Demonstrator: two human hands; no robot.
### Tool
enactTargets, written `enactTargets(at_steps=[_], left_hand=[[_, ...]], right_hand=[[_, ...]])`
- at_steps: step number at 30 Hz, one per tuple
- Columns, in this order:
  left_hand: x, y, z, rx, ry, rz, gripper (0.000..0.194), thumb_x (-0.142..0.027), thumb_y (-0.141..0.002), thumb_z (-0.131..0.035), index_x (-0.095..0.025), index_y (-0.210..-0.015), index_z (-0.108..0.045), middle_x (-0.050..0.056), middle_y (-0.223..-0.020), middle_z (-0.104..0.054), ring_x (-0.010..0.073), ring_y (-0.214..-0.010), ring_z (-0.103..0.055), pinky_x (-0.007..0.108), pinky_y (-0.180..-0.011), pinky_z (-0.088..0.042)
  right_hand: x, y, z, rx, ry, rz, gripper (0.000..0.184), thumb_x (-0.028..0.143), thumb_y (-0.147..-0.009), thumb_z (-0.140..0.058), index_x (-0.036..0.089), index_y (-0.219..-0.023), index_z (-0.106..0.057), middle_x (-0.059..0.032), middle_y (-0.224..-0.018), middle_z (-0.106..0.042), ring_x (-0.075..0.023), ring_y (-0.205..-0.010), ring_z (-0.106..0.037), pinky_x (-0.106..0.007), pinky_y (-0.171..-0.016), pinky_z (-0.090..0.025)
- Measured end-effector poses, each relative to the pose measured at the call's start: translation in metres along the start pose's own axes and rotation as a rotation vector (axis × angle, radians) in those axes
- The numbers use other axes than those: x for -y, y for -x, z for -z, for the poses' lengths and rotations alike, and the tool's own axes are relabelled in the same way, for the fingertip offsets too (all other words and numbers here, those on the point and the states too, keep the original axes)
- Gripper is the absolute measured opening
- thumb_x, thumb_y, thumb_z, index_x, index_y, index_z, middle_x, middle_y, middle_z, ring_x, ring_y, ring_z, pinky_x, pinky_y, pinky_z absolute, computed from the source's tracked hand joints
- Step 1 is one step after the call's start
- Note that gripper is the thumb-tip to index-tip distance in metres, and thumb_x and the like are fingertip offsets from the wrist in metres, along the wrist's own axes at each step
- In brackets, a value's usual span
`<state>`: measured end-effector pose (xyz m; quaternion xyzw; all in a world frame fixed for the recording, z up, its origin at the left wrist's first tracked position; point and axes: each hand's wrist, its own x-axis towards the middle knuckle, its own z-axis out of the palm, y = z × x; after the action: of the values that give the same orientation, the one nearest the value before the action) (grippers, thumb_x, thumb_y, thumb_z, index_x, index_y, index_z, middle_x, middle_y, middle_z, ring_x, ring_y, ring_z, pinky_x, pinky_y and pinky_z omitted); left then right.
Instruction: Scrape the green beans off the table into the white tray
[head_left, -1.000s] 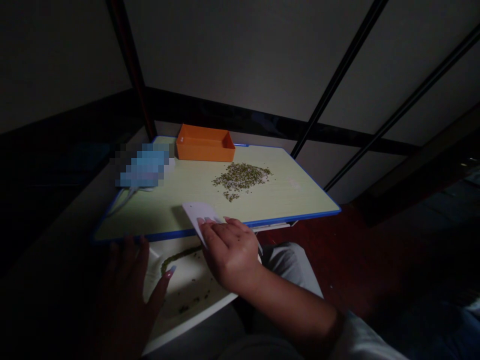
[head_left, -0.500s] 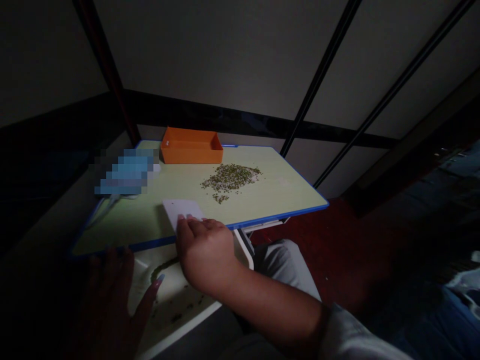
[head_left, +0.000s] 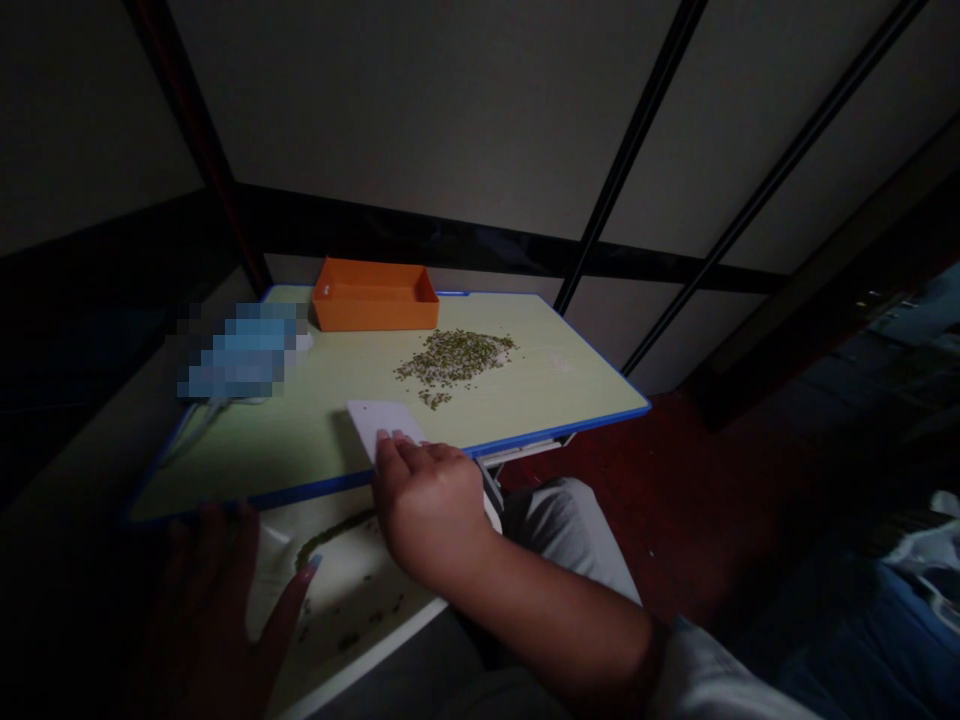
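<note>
My right hand [head_left: 431, 510] grips a thin white card [head_left: 369, 424], fingers pressed on its face, at the near edge of the table. Below it lies a white tray [head_left: 375, 655] at my lap, with a line of small green beans [head_left: 330, 537] along its far side and scattered dark bits on its bottom. My left hand [head_left: 217, 620], in deep shadow, spreads its fingers over the tray's left end, thumb stretched out near the beans. On the table a loose heap of green beans [head_left: 461, 355] is spread beyond the card.
The pale table [head_left: 300, 430] has a blue rim. An orange box [head_left: 379, 313] stands at its back, and a pixelated blue object [head_left: 244, 350] with a cable lies at the left. Panelled walls rise behind. At the far right a person's blue clothing [head_left: 862, 640] shows dimly.
The view has shifted, so the table appears further left. My right hand and the card went slightly left along the table edge, then back right. My left hand stays spread over the tray.
</note>
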<state>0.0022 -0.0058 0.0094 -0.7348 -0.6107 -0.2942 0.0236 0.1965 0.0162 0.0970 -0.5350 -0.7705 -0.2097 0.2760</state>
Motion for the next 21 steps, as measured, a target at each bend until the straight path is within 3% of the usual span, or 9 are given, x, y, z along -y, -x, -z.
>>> enactTargets(at_steps=[4,10,15,21], left_hand=[[0.004,0.000,-0.002,-0.063,-0.030,-0.039,0.070,-0.046,-0.086,-0.036,-0.023,-0.148,-0.012,0.007,-0.162,-0.008,0.0325,-0.148,-0.008,0.059,-0.119,-0.020],[0.002,-0.002,0.000,-0.049,-0.039,-0.013,0.070,-0.049,-0.085,-0.034,-0.016,-0.146,-0.020,0.015,-0.159,-0.018,0.0323,-0.148,-0.010,0.059,-0.118,-0.022],[-0.006,-0.002,0.005,-0.009,-0.028,0.055,0.074,-0.055,-0.084,-0.028,-0.010,-0.142,-0.030,0.019,-0.155,-0.027,0.0315,-0.148,-0.011,0.057,-0.118,-0.022],[-0.012,-0.002,0.011,0.084,-0.002,0.140,0.076,-0.060,-0.083,-0.026,-0.011,-0.141,-0.033,0.016,-0.157,-0.024,0.0307,-0.148,-0.010,0.057,-0.117,-0.024]], right_hand=[[-0.002,0.002,0.000,-0.023,0.020,-0.007,0.030,0.013,-0.087,-0.049,0.007,-0.110,-0.066,-0.0151,-0.101,-0.074,-0.0228,-0.077,-0.072,-0.033,-0.065,-0.057],[-0.010,0.003,0.001,-0.082,0.014,-0.004,0.027,0.013,-0.088,-0.050,0.009,-0.108,-0.067,-0.0129,-0.095,-0.075,-0.0202,-0.074,-0.071,-0.032,-0.071,-0.056],[-0.027,0.005,0.014,-0.187,-0.092,-0.051,0.024,0.014,-0.089,-0.050,0.011,-0.105,-0.068,-0.0111,-0.085,-0.075,-0.0194,-0.071,-0.069,-0.029,-0.068,-0.053],[-0.052,0.007,0.023,-0.208,-0.533,-0.400,0.020,0.026,-0.089,-0.052,0.017,-0.097,-0.069,-0.0057,-0.083,-0.074,-0.0159,-0.069,-0.067,-0.024,-0.063,-0.050]])
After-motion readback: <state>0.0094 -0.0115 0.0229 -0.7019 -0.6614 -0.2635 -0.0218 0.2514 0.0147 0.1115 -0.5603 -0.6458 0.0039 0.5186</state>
